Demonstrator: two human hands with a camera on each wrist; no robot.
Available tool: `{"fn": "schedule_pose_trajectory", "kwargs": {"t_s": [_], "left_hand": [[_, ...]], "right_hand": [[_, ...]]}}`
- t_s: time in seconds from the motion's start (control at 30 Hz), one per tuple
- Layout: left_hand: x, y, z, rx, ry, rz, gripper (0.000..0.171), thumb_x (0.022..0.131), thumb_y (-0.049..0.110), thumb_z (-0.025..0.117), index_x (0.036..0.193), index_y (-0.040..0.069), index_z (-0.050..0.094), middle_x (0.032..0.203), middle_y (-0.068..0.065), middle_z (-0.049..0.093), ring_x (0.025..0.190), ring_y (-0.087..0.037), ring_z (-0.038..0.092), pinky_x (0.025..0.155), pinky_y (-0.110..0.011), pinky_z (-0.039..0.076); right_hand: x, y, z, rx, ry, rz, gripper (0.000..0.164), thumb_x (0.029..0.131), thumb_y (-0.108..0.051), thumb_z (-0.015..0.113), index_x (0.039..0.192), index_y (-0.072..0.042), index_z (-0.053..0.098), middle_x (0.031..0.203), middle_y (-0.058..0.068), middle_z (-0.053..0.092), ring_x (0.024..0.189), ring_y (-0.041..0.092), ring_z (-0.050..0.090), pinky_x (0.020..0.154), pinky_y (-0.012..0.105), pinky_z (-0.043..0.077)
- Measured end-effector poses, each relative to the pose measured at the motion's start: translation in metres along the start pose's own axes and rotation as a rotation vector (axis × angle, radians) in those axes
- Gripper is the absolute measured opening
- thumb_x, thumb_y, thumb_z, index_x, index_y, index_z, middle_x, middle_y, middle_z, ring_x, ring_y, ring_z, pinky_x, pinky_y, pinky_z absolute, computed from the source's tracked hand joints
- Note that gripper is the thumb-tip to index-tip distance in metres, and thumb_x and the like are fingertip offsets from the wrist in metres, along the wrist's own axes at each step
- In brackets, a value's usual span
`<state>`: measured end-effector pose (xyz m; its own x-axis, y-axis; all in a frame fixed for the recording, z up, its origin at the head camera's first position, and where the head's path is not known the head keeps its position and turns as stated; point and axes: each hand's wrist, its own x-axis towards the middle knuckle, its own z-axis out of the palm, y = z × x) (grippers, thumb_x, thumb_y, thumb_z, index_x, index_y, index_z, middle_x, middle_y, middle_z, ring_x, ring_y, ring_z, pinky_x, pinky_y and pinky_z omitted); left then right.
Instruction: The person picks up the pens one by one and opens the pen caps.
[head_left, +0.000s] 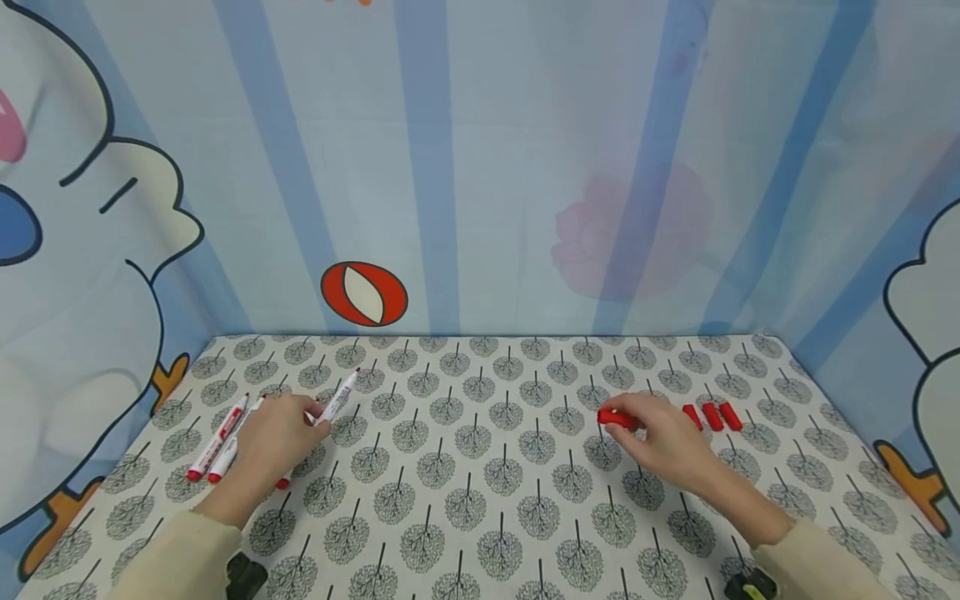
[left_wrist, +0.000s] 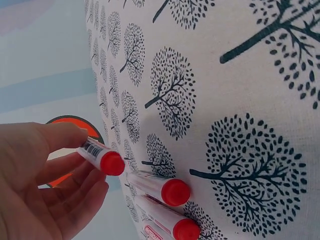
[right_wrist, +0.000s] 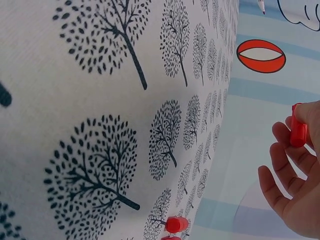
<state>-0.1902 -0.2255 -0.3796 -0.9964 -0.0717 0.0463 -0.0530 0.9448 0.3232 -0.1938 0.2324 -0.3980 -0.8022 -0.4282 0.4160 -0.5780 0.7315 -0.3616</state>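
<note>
My left hand (head_left: 273,437) pinches a white marker (head_left: 340,397) with a red end, between thumb and fingers. The marker's uncapped tip points away and to the right, and its barcode and red rear end face the left wrist view. Below that hand lie several more white-and-red markers (head_left: 220,442), side by side and partly hidden by it. My right hand (head_left: 667,437) pinches a red marker cap (head_left: 617,418) above the cloth, thumb on one side. Beyond the right hand, three more red caps (head_left: 712,417) lie in a row.
A cloth (head_left: 480,517) printed with dark trees covers the table. Behind it and at both sides hang blue-striped cartoon sheets (head_left: 495,167), with a red ball (head_left: 364,293) printed low on the back one.
</note>
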Motion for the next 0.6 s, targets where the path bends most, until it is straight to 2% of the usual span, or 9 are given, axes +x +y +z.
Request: {"fn": "schedule_pose_trajectory", "kwargs": {"t_s": [0.17, 0.3, 0.47, 0.6], "left_hand": [[-0.0034, 0.0017, -0.0006, 0.006, -0.043, -0.035, 0.028, 0.081, 0.023, 0.064, 0.099, 0.002, 0.067, 0.057, -0.001, 0.06, 0.041, -0.012, 0.049, 0.036, -0.025, 0.037], [-0.0057, 0.0027, -0.0004, 0.002, -0.076, -0.061, 0.029, 0.082, 0.022, 0.063, 0.1, 0.0, 0.066, 0.051, 0.001, 0.055, 0.039, -0.013, 0.049, 0.035, -0.024, 0.036], [-0.0074, 0.0018, 0.0031, 0.009, -0.076, -0.058, 0.016, 0.081, 0.021, 0.063, 0.074, 0.007, 0.065, 0.049, 0.001, 0.05, 0.04, -0.012, 0.046, 0.036, -0.023, 0.034], [-0.0088, -0.0001, 0.0087, 0.029, -0.061, -0.024, 0.03, 0.081, 0.02, 0.064, 0.054, 0.013, 0.053, 0.043, 0.004, 0.045, 0.038, -0.01, 0.039, 0.037, -0.021, 0.027]], "right_hand": [[0.0002, 0.0001, 0.0006, -0.005, -0.004, -0.009, 0.022, 0.08, -0.012, 0.069, 0.102, -0.012, 0.065, 0.091, -0.006, 0.065, 0.077, 0.003, 0.058, 0.068, 0.022, 0.051], [0.0002, -0.0003, 0.001, -0.011, -0.005, -0.008, 0.022, 0.081, -0.013, 0.069, 0.102, -0.012, 0.065, 0.09, -0.006, 0.065, 0.077, 0.003, 0.058, 0.068, 0.022, 0.051], [-0.0002, -0.0019, 0.0012, -0.014, -0.006, -0.003, 0.021, 0.081, -0.014, 0.069, 0.102, -0.013, 0.065, 0.089, -0.006, 0.065, 0.076, 0.003, 0.058, 0.068, 0.022, 0.051], [-0.0006, -0.003, 0.0018, -0.022, -0.006, -0.004, 0.021, 0.081, -0.015, 0.069, 0.102, -0.013, 0.065, 0.088, -0.007, 0.065, 0.075, 0.002, 0.058, 0.067, 0.022, 0.051]]}}
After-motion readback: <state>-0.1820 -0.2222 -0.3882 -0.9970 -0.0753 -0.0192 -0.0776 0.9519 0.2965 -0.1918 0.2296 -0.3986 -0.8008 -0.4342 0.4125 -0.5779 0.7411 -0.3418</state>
